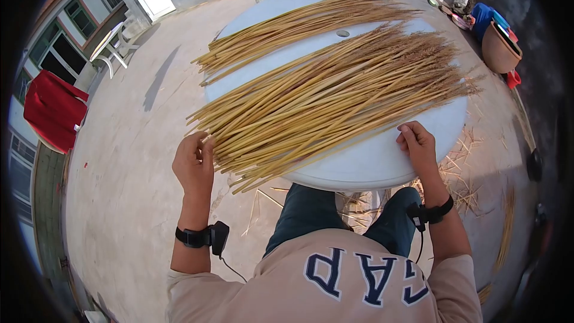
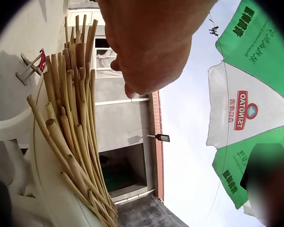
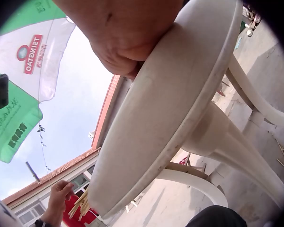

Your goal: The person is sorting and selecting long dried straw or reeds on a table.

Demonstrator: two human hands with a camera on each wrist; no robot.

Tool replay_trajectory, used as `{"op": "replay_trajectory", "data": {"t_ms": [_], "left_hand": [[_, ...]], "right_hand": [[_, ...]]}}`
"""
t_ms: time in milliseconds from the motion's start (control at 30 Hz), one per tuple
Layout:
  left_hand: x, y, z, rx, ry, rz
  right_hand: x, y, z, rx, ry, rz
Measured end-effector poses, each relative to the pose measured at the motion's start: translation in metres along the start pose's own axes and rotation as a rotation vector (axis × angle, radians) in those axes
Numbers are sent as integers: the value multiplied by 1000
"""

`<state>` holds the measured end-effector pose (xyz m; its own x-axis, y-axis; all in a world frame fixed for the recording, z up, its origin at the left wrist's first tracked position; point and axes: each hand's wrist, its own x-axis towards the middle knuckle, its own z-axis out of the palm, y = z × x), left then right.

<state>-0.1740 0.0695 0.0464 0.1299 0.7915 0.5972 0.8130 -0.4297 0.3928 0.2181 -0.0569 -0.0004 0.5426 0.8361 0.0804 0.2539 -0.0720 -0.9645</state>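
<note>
Two spreads of long yellow stalks with brown feathery heads lie across the round table [image 1: 382, 157], a narrow far bundle [image 1: 287, 29] and a wide near bundle [image 1: 311, 98]. Beside the near bundle's cut ends is my left hand [image 1: 194, 164], its fingers curled; in the left wrist view the hand [image 2: 149, 47] is apart from the stalks [image 2: 71, 104] with nothing visible in it. My right hand [image 1: 418, 146], fingers curled and thumb against them, is at the near bundle's lower right edge. The right wrist view has this hand [image 3: 128, 33] low over the tabletop [image 3: 165, 90].
Stalk scraps [image 1: 466, 185] litter the ground at the right of the table. Tubs and a large brown pot [image 1: 501, 48] stand by the right wall. A red cloth [image 1: 55, 110] hangs at the left, near a white chair [image 1: 110, 48]. A green and white umbrella [image 2: 248, 90] is overhead.
</note>
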Motion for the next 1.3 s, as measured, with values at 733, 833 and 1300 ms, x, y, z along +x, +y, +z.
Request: {"op": "replay_trajectory", "data": {"t_ms": [733,833,1300], "left_hand": [[6,49,79,329,-460,547],[16,45,90,358,-466,538],[30,51,89,354,-485,521]], "right_hand": [[-1,-4,-1,27,-37,17],[-2,-3,-2,11,-47,-5],[-3,-1,-1,-22,-42,-22]]}}
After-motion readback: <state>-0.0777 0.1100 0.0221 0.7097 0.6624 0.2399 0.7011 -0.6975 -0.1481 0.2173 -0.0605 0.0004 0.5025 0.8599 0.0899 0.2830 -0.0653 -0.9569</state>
